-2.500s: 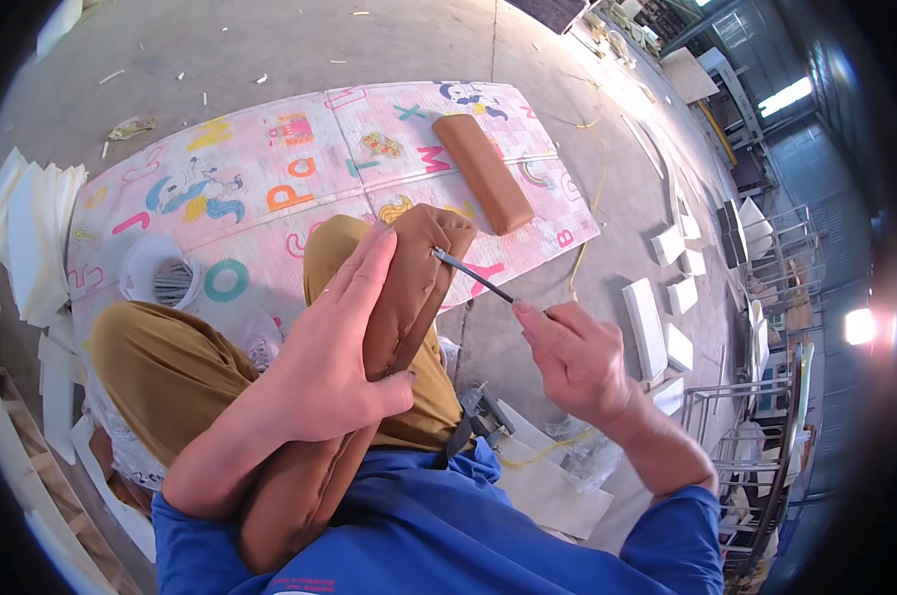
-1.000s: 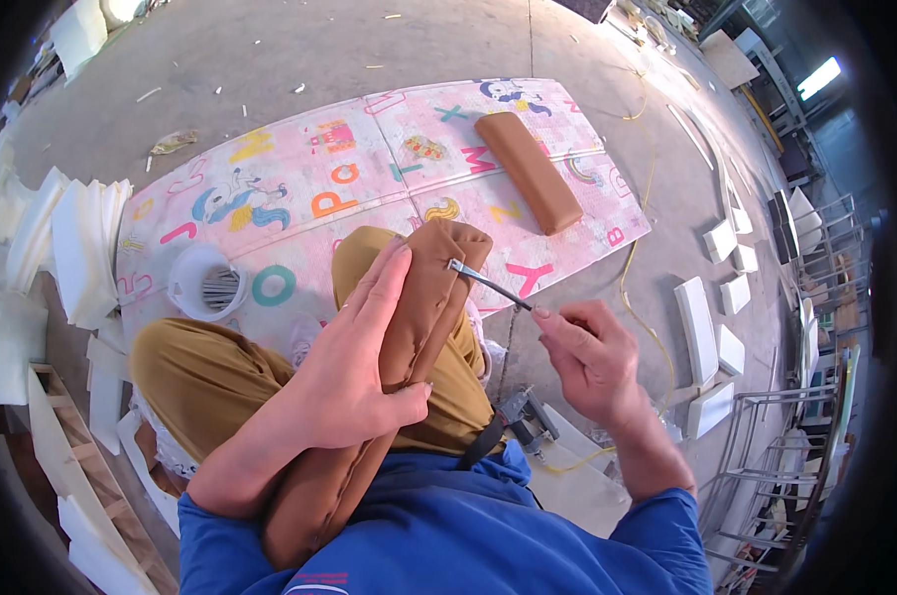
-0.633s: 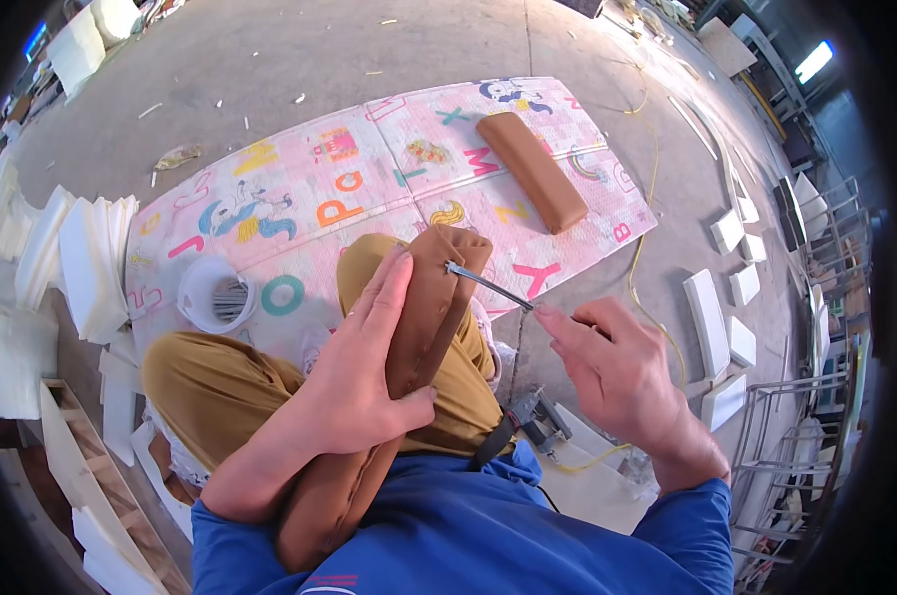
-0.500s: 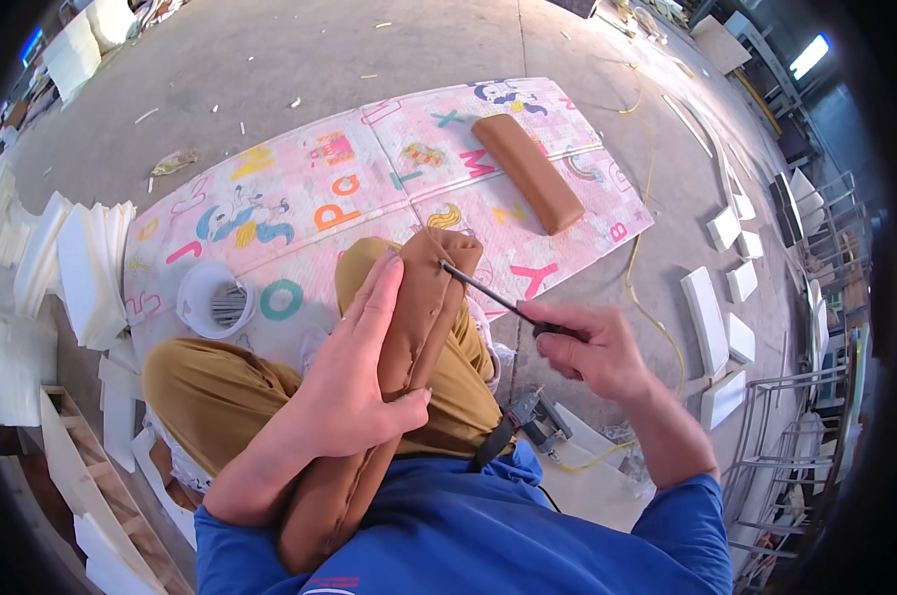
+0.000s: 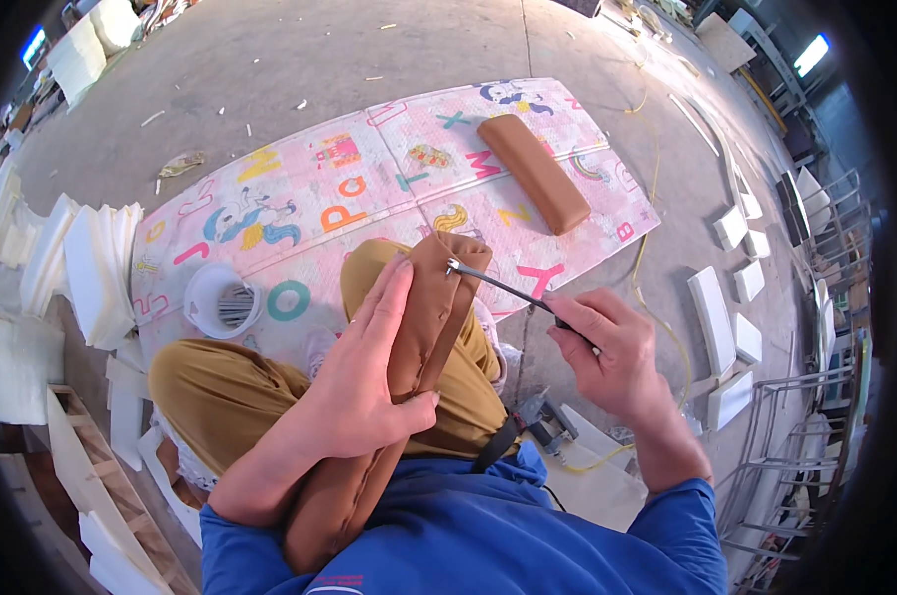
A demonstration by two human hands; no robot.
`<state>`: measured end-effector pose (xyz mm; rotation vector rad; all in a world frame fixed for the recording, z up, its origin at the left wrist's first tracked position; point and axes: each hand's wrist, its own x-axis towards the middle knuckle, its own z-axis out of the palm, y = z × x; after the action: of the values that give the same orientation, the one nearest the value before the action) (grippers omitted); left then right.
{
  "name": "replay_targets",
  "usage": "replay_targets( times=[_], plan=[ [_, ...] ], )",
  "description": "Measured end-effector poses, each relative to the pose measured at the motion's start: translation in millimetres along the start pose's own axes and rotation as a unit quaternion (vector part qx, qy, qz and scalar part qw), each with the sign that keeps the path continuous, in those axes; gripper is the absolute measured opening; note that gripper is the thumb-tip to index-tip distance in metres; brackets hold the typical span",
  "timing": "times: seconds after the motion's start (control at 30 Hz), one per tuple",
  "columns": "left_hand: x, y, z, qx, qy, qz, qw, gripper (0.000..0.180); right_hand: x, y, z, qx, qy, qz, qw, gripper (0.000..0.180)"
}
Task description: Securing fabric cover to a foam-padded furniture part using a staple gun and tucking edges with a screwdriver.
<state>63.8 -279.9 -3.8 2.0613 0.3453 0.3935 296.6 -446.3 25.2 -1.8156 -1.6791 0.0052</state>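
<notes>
A long brown leather-look padded piece (image 5: 438,317) lies slanted across my lap, with a stapled or gathered seam running along its upturned side. My left hand (image 5: 369,357) is wrapped over its middle, thumb near the seam and fingers along the left side. In my closed right hand (image 5: 607,347) is a slim, dark, screwdriver-like tool (image 5: 508,289). Its bright, forked-looking tip touches or sits just above the seam near the piece's far end; contact is hard to tell. A finished-looking brown padded piece (image 5: 535,174) rests on the pink printed mat ahead.
The pink mat (image 5: 369,258) covers the floor before my knees. A white bucket (image 5: 198,302) of thin grey sticks stands on it. An air stapler (image 5: 547,421) with a yellow hose (image 5: 657,317) lies by my right hip. White foam blocks (image 5: 711,317) lie right; foam sheets (image 5: 96,268) stand left.
My right hand has turned and risen slightly, its grip on the tool shifted. The tool's tip now shows bright at the seam. My left hand keeps its hold.
</notes>
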Motion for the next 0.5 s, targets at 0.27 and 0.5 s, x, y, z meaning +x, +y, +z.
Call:
replay_targets(
  times=[0.27,0.5],
  plan=[
    [-0.2,2.9,2.8,-0.003,0.017,-0.008,1.0,0.108,12.9,-14.9,-29.1,-0.109,-0.049,-0.058,0.991,0.033],
    [-1.3,0.9,3.2,-0.009,0.025,-0.007,1.0,0.109,16.9,-15.8,-30.3,-0.082,-0.068,-0.034,0.994,0.032]
  ],
)
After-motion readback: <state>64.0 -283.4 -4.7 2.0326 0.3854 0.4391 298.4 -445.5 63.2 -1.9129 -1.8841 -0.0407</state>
